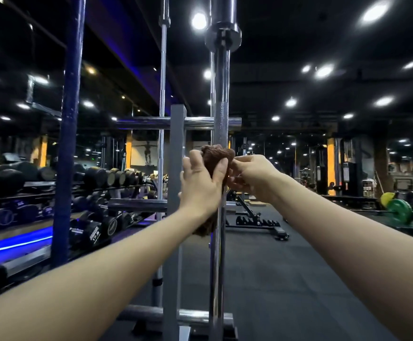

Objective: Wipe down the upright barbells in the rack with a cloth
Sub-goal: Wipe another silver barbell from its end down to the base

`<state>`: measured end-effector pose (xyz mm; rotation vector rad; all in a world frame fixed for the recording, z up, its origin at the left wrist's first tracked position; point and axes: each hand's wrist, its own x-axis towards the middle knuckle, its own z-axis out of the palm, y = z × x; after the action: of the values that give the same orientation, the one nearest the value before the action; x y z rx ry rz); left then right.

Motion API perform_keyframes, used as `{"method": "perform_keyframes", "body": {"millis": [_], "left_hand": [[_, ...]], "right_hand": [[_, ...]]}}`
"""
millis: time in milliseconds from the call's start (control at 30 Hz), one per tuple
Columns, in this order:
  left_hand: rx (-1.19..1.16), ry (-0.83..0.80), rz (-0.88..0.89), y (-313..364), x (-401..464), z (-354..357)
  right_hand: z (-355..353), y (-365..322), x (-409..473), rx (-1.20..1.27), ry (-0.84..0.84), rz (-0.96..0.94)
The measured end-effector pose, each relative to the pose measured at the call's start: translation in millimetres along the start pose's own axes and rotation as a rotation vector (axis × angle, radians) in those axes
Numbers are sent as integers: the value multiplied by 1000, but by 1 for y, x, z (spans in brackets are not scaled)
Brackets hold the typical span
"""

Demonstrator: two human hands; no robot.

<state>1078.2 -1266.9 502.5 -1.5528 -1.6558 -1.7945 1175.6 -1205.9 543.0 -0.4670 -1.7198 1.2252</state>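
Note:
A chrome barbell (221,94) stands upright in the middle of the head view, held in a grey rack (177,148). A brown cloth (217,153) is wrapped round its shaft at chest height. My left hand (201,183) grips the cloth and the bar from the left. My right hand (252,178) pinches the cloth's right side beside the bar. A tail of the cloth hangs below my left wrist. A second upright barbell (162,89) stands further left behind the rack post.
A blue steel upright (69,134) rises at the left. Dumbbell racks (97,178) line the left wall above a blue light strip. An adjustable bench (257,217) stands behind the rack. Coloured weight plates (398,210) lie at the right on the black rubber floor.

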Motion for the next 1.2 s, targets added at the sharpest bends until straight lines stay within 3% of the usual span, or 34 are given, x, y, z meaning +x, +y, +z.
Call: {"method": "perform_keyframes", "body": {"millis": [133, 367, 567, 767, 900, 1100, 1200], "left_hand": [[-232, -30, -29, -4, 7, -4], [-96, -46, 39, -9, 6, 12], [17, 180, 193, 2, 32, 11], [122, 215, 352, -28, 8, 29], [171, 146, 357, -56, -28, 38], [92, 328, 254, -18, 47, 16], [55, 300, 280, -28, 25, 29]], "right_hand": [[-1, 0, -3, -25, 2, -14], [-8, 1, 2, -27, -24, -12], [-10, 4, 2, 30, -49, -17], [-12, 14, 9, -62, -43, -46], [-14, 21, 6, 6, -33, -22], [-13, 6, 14, 35, -31, -7], [-12, 5, 17, -15, -23, -33]]}}
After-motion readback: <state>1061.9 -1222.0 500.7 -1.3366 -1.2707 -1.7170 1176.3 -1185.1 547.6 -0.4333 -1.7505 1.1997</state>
